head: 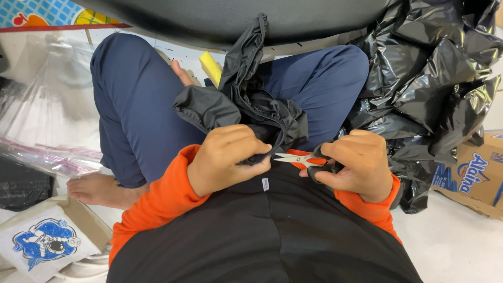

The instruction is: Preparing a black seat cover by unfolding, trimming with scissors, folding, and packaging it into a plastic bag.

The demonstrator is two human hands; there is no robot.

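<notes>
**Small snips at a black garment, held over the lap**

Head view, looking straight down. The left hand (222, 160) is curled into a loose fist, fingers pressed together around a narrow edge of black fabric (251, 107). The cloth is thin, matte and slightly crinkled, like a light nylon. It bunches just above the knuckles and rises in a twisted strip toward the dark curved surface (236, 18) along the top of the frame. A corded seam loops down from the bunch into the fist.

The right hand (356, 165) pinches small scissors (298, 158). Their short, pale metal blades lie slightly apart and point left, the tips just beside the fabric at the left fist. The handles look orange and black, but the fingers cover most of them, so their shape is hard to make out.

Both wrists end in orange sleeves (167, 196) of soft knit. Below them a smooth black garment (262, 236) fills the lower frame, with a tiny white tag at its middle.

The person sits cross-legged in navy trousers (136, 115), one bare foot (97, 189) showing at the left. A yellow block (210, 67) is half hidden behind the fabric. Glossy, crumpled black plastic bags (435, 78) pile up on the right beside a cardboard box (474, 173) that is cut off by the edge. Clear plastic sheeting (47, 115) lies at the left.
</notes>
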